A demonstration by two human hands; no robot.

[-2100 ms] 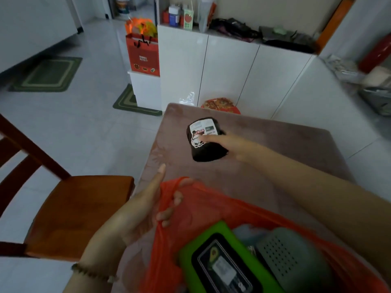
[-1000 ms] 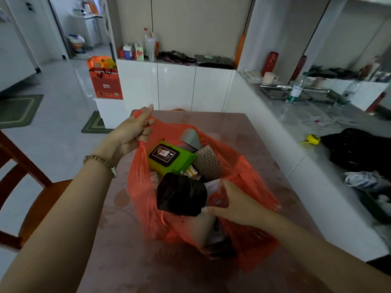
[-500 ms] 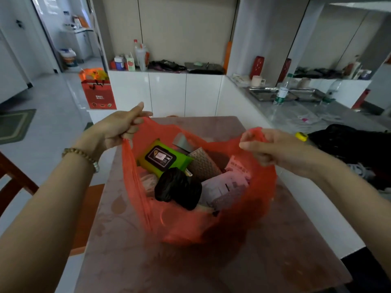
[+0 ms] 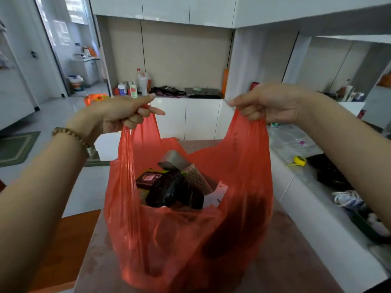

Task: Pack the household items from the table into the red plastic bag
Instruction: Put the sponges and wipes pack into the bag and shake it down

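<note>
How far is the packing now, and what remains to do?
Done: the black pouch, labelled packet and grey item lie inside the red plastic bag. In hand: left hand and right hand each grip one handle. Left: probably only tying; the bag hides part of the table.

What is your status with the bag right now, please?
Handles pinched: left grip, right grip. Loaded red plastic bag upright, crumpled black plastic packet topmost inside. No obstruction seen.

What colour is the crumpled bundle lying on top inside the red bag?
Glossy black bundle, seen best in the head view.
</note>
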